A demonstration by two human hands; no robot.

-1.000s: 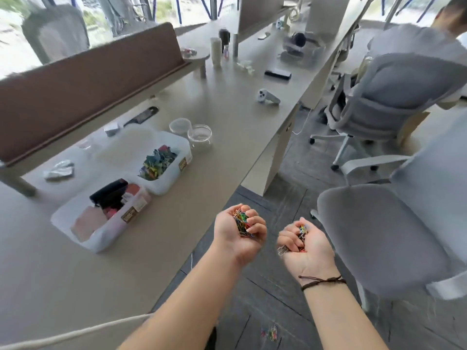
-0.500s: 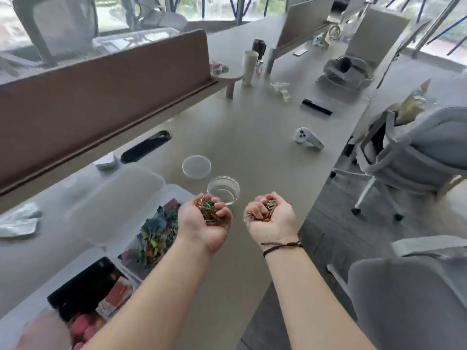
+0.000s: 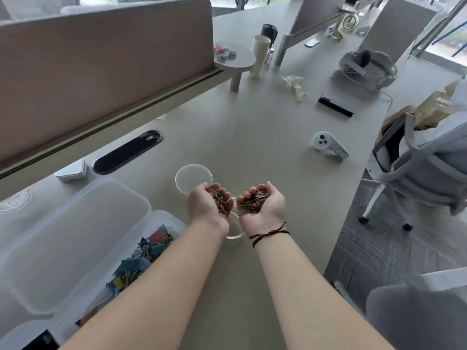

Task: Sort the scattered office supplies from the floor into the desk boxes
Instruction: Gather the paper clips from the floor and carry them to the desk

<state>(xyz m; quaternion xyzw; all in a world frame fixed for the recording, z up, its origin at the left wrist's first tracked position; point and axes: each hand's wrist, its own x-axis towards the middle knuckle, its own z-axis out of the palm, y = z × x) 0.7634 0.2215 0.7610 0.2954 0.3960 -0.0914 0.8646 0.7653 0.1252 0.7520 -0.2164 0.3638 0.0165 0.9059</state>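
Head view, paper clips (image 3: 219, 199) cupped in left hand (image 3: 208, 204), right hand (image 3: 261, 204)

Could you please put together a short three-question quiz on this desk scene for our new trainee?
1. True or false: both hands hold paper clips.
2. What lies in the open box left of the left forearm? A) binder clips B) pencils C) coins
3. Fill in: the round lid lies on the desk just beyond the ____ hand.

Key
1. True: the left hand and the right hand each cup a heap of coloured paper clips, palms up, above a small clear jar.
2. A: coloured binder clips.
3. Left.
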